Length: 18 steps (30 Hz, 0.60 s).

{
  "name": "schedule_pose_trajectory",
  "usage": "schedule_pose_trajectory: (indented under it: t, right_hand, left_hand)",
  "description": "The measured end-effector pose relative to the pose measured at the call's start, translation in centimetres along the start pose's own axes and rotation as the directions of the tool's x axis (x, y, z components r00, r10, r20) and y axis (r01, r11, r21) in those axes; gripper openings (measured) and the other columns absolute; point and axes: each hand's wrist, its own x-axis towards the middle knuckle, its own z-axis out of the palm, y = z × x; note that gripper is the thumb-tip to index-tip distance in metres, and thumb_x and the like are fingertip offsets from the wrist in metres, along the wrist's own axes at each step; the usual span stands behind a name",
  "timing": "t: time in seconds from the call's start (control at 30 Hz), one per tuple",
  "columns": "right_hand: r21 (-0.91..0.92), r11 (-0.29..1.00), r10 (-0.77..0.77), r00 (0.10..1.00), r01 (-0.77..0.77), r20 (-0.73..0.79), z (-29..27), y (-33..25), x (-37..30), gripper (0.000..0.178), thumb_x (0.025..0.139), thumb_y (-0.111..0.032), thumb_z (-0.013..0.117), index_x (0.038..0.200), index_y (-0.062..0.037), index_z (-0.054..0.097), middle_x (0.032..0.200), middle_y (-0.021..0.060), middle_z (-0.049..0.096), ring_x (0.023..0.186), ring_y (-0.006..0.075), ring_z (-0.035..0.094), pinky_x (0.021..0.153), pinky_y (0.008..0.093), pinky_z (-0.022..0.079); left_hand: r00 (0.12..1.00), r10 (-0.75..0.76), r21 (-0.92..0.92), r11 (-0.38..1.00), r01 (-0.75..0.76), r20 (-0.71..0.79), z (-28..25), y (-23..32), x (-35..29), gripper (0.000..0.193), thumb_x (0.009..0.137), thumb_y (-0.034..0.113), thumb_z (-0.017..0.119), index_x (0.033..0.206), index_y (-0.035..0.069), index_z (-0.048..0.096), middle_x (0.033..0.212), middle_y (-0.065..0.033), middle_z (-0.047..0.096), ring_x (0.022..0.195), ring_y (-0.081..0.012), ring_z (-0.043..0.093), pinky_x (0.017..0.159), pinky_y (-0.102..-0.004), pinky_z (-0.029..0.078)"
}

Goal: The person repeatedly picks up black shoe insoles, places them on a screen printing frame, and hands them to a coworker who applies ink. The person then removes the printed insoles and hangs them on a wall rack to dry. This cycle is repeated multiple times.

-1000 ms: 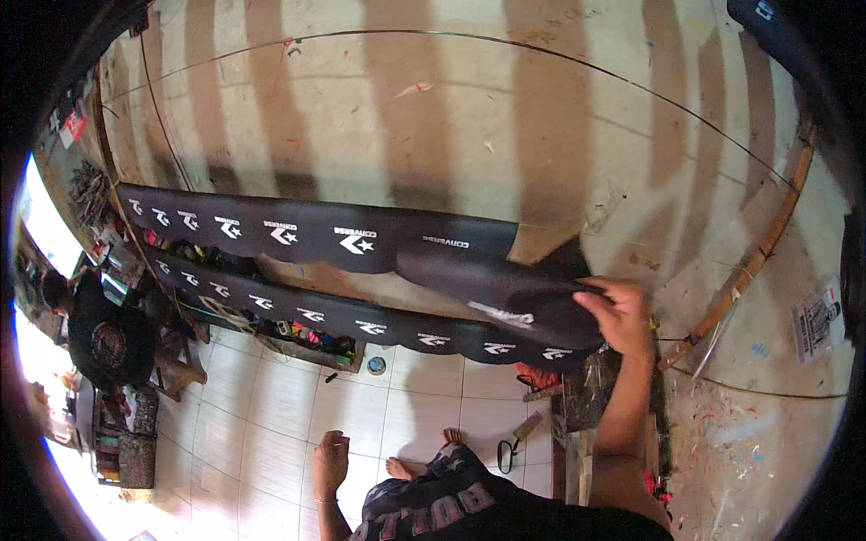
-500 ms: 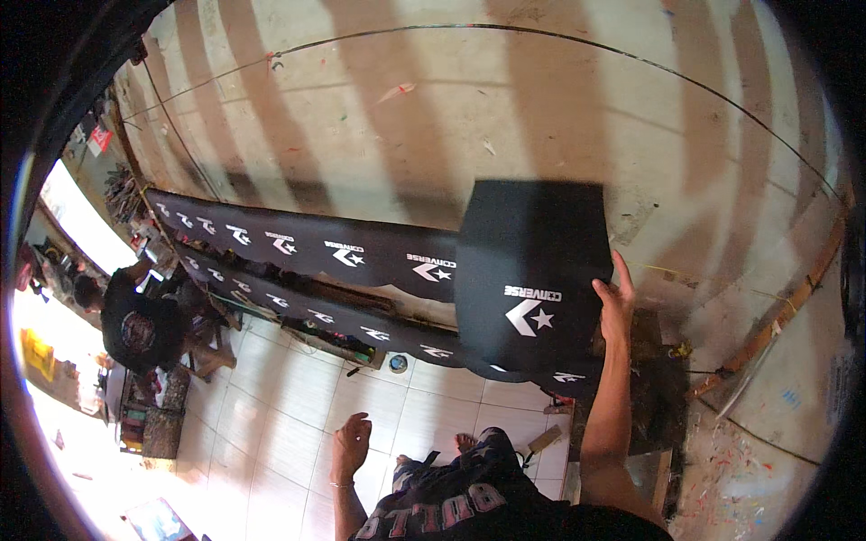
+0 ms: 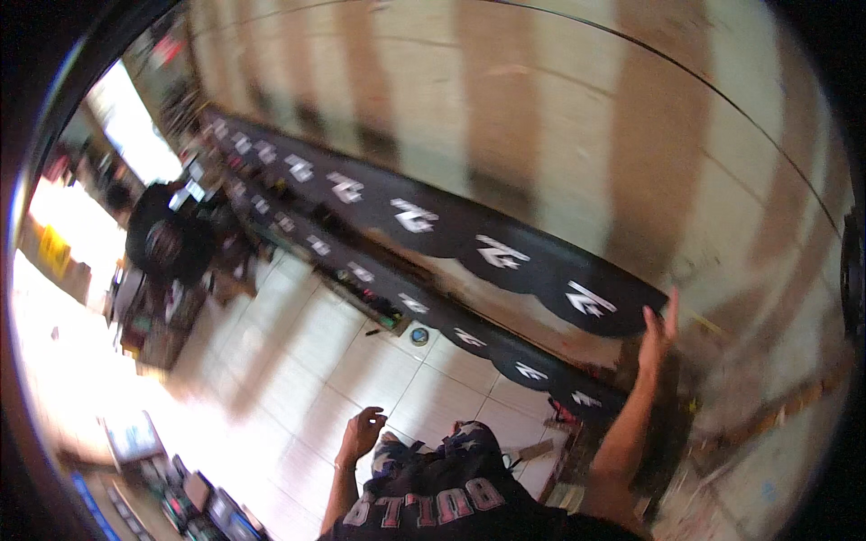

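Observation:
Two long rows of overlapping black panels with scalloped edges and white prints slant across the view: an upper row (image 3: 451, 233) and a lower row (image 3: 433, 317). At the right end of the upper row lies the last black panel (image 3: 577, 293). My right hand (image 3: 659, 338) is at that panel's outer edge, fingers stretched out and thumb apart, seemingly touching its corner. Over the tiled floor, well away from the rows, hangs my left hand (image 3: 363, 431), loosely curled with nothing visible in it.
A striped, stained pale surface (image 3: 577, 117) stretches beyond the rows, crossed by a dark cord. At left a person in a black shirt (image 3: 167, 239) sits by a cluttered bench. A round roll (image 3: 419, 336) lies on the white tiles (image 3: 298, 361). Boxes and tools (image 3: 203, 505) stand lower left.
The black panel my right hand held raised by its edge now lies in line with the upper row. My view has turned, so the rows slant down to the right.

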Motion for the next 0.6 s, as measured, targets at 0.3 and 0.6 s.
schedule_pose_trajectory:
  t: [0.3, 0.6]
  right_hand:
    - [-0.428, 0.901, -0.338, 0.727, 0.068, -0.597, -2.6, 4.9, -2.6, 0.054, 0.091, -0.025, 0.063, 0.136, -0.0004, 0.045, 0.105, 0.0163, 0.067, 0.095, 0.0310, 0.065, 0.087, 0.0378, 0.051]
    - [-0.854, 0.508, -0.162, 0.962, -0.111, -0.221, 22.2, 10.5, -29.0, 0.042, 0.093, -0.028, 0.057, 0.123, 0.0016, 0.055, 0.105, 0.0165, 0.065, 0.095, 0.0313, 0.062, 0.087, 0.0416, 0.047]
  left_hand:
    - [0.791, -0.611, -0.712, 0.564, 0.417, -0.021, -3.9, -23.2, -7.0, 0.029, 0.094, 0.020, 0.052, 0.111, -0.003, 0.059, 0.097, -0.0157, 0.069, 0.079, -0.0246, 0.070, 0.062, -0.0329, 0.055]
    - [0.376, -0.894, -0.903, -0.068, 0.424, 0.243, -9.8, -46.8, -23.2, 0.018, 0.090, 0.023, 0.046, 0.093, 0.007, 0.053, 0.102, -0.0138, 0.067, 0.081, -0.0277, 0.066, 0.065, -0.0393, 0.052]
